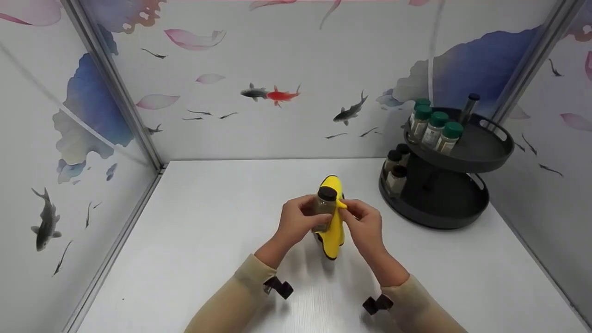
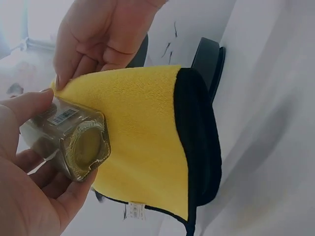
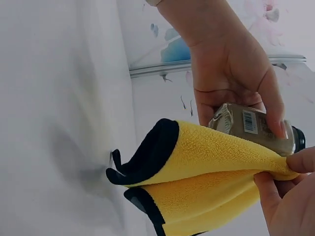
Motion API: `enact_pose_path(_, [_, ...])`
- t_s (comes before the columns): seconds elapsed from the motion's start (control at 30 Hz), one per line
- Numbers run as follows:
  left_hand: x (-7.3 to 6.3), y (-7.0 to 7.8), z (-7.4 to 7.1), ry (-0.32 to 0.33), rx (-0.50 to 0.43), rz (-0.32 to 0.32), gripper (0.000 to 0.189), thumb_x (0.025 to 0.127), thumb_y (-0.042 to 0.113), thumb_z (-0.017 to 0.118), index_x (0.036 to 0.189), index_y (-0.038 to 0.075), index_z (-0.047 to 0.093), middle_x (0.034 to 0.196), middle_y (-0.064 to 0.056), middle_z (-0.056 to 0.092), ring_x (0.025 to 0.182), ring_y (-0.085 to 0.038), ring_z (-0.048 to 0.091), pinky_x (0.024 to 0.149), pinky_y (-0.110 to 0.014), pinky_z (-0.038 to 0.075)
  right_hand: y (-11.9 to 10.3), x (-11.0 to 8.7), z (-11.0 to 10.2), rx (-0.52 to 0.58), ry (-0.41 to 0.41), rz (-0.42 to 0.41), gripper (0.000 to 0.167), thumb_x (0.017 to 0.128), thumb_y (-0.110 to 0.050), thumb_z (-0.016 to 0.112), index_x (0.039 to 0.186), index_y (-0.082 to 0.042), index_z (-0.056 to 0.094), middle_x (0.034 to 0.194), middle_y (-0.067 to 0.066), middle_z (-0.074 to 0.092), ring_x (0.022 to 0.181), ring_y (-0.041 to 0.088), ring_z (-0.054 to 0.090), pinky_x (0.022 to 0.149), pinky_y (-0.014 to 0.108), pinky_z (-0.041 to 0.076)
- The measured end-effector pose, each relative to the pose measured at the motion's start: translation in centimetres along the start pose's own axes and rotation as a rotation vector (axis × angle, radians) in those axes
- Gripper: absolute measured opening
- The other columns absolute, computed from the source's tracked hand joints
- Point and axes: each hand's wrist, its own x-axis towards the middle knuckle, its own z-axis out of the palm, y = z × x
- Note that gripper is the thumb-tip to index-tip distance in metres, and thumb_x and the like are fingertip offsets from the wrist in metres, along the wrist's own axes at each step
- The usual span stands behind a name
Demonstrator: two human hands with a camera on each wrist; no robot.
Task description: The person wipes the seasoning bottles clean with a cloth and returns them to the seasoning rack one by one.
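In my left hand [image 1: 297, 220] I grip a clear spice jar [image 1: 324, 209] with a black lid, tilted, thumb and fingers around its sides. A barcode label and the jar's base [image 2: 87, 146] face the left wrist camera. My right hand [image 1: 365, 224] pinches a yellow cloth [image 1: 334, 240] with black edging between thumb and fingers. The folded cloth [image 3: 211, 157] hangs down beside the jar and touches it. A small white tag [image 2: 135, 210] shows at the cloth's edge. Both hands are above the white table.
A black two-tier round rack [image 1: 434, 222] stands at the right back. Its upper tier holds several green-capped jars [image 1: 437, 126] and a slim dark-capped bottle [image 1: 469, 108]. Black-capped jars [image 1: 396, 179] sit on the lower tier. Printed wall panels [image 1: 286, 55] enclose the white table [image 1: 208, 199].
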Motion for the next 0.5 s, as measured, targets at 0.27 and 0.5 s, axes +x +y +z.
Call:
enact_pose_path(0.27, [-0.4, 0.4, 0.4, -0.022, 0.034, 0.035, 0.041, 0.088, 0.033, 0.089, 0.127, 0.024, 0.077, 0.108, 0.003, 0.078, 0.093, -0.016, 0.071, 0.087, -0.031, 0.063, -0.4, 0.2, -0.7, -0.039, 0.025, -0.045, 0.02, 0.099, 0.0, 0.07, 0.116, -0.003, 0.08, 0.108, 0.015, 0.078, 0.098, 0.013, 0.073, 0.089, 0.018, 0.06])
enact_pose_path(0.5, [-1.0, 1.2, 0.9, -0.044, 0.063, 0.055, 0.035, 0.086, 0.035, 0.09, 0.118, 0.026, 0.08, 0.095, 0.002, 0.073, 0.085, -0.016, 0.063, 0.078, -0.028, 0.059, -0.3, 0.6, -1.0, -0.069, 0.007, -0.042, 0.018, 0.099, 0.001, 0.07, 0.113, -0.004, 0.081, 0.107, 0.014, 0.079, 0.094, 0.015, 0.072, 0.086, 0.018, 0.06])
